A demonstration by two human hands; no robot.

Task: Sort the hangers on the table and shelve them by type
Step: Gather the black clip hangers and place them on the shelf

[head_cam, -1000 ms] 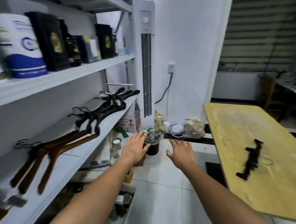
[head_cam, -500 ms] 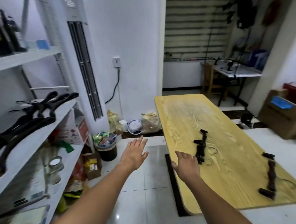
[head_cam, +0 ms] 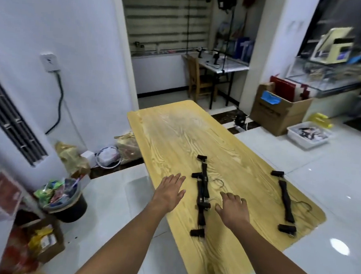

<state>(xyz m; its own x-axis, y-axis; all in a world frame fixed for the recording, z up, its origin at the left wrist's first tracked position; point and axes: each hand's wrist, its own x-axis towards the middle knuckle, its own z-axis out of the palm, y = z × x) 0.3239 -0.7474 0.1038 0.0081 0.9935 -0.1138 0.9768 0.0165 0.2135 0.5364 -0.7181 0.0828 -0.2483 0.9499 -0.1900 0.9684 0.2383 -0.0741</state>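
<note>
At the far left, a tall white floor-standing air conditioner with a dark grille is seen, and a black round waste bin filled with coloured wrappers stands on the tiled floor in front of it. The left hand is held palm down over the left edge of the long light wooden table, its fingers straight and spread, nothing gripped. Just to its right, a pile of black clip hangers with thin wire hooks is laid lengthwise on the table. The right hand is held palm down just beside that pile, fingers relaxed and apart, nothing grasped; whether the table is touched cannot be told. Further right, near the table's edge, a single black clip hanger is laid. Beyond it, on the floor, a brown cardboard box and a white plastic tub are placed.
</note>
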